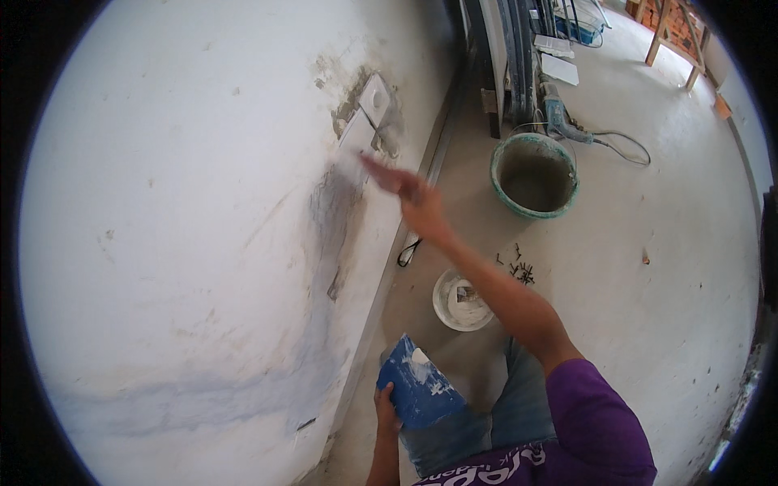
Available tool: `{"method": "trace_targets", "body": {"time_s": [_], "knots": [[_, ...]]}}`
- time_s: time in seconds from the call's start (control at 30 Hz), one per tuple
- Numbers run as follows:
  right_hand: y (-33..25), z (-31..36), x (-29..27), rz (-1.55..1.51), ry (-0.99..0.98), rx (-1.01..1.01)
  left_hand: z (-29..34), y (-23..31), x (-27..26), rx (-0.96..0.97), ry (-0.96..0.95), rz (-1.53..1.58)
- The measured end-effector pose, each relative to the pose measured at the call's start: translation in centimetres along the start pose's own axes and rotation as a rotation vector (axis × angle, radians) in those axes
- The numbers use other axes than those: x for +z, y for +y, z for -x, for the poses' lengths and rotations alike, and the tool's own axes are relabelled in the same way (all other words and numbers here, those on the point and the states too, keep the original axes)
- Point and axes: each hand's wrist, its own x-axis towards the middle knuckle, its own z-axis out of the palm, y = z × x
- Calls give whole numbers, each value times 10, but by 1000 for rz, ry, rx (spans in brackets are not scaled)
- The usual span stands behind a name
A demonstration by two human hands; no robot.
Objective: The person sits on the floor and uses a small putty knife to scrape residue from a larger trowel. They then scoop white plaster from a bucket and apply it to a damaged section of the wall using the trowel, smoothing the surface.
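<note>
My right hand (pixel 409 194) reaches out to the white wall (pixel 178 227) and holds a flat white putty blade (pixel 356 134) pressed against a grey, patched spot. The hand is blurred. Just above the blade sits a white rectangular cover (pixel 375 97) set in rough grey plaster. My left hand (pixel 386 409) grips the lower edge of a blue square board (pixel 417 389) with a dab of white putty (pixel 420 356) on it, held low above my knee.
A small white bowl (pixel 462 300) of putty stands on the concrete floor by the wall base. A green bucket (pixel 534 174) sits farther off, with a power drill (pixel 561 117) and its cable behind. Dark screws (pixel 519 269) lie scattered. Leaning panels and a wooden frame stand beyond.
</note>
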Motion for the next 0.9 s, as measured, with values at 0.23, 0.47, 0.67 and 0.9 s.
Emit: {"method": "trace_targets", "body": {"time_s": [0.23, 0.47, 0.67, 0.9], "knots": [[11, -84, -7, -14, 149, -15, -1, 1, 2, 67, 3, 4], [35, -102, 7, -97, 208, -34, -1, 4, 7, 33, -31, 3], [-8, -47, 59, 102, 269, -196, -2, 4, 7, -3, -40, -12], [-38, -34, 2, -47, 57, 20, 0, 8, 2, 7, -75, -31]]}}
